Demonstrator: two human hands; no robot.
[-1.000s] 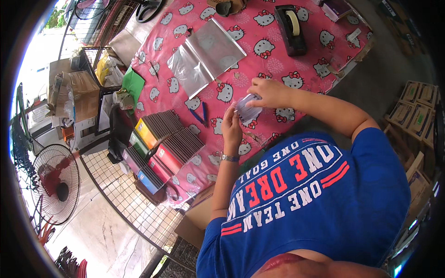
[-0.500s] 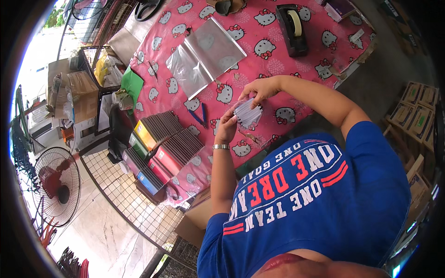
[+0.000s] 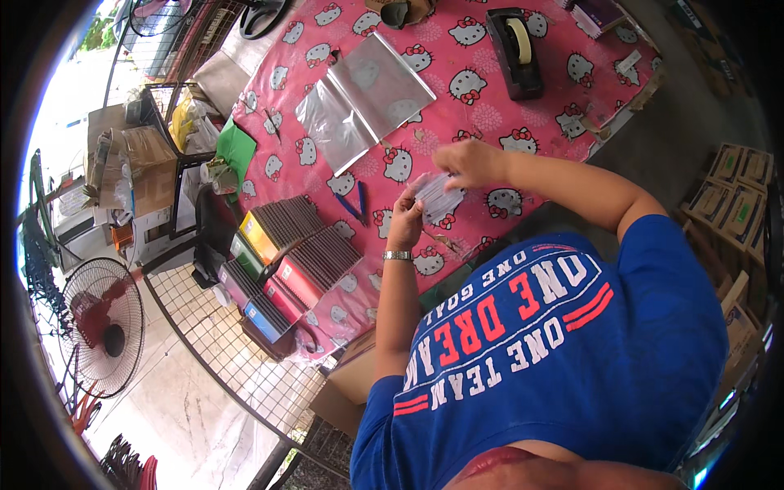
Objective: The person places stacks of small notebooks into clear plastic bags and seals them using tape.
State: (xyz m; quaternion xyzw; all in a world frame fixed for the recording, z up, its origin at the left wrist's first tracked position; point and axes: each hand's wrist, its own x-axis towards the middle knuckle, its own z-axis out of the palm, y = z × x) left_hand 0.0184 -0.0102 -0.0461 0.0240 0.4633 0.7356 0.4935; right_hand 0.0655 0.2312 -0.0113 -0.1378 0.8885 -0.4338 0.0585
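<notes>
clear plastic packet (image 3: 439, 200) with pale, striped-looking contents was held over the near part of the table (image 3: 490, 117), right of the blue-handled pliers (image 3: 361, 198). its left edge was pinched between thumb and fingers of the left hand (image 3: 405, 220). fingers of the right hand (image 3: 472, 163) were bunched at its far right edge; whether anything was gripped there cannot be told.

progress: packet handling was judged midway, since it was in hand and not yet set down. whether it was sealed or open could not be made out. spiral-bound notebooks (image 3: 314, 251) were already stacked in rows at left. clear plastic sleeves (image 3: 363, 104) were left lying flat on the far side, apart from the hands; the tape dispenser (image 3: 513, 65) at far right was untouched.

writing: large white and red block lettering was readable on the blue shirt (image 3: 572, 327), not transcribed. print and green labels were seen on the cartons (image 3: 731, 184) at right, too small to be read. notebook cover marks were likewise too small.
</notes>
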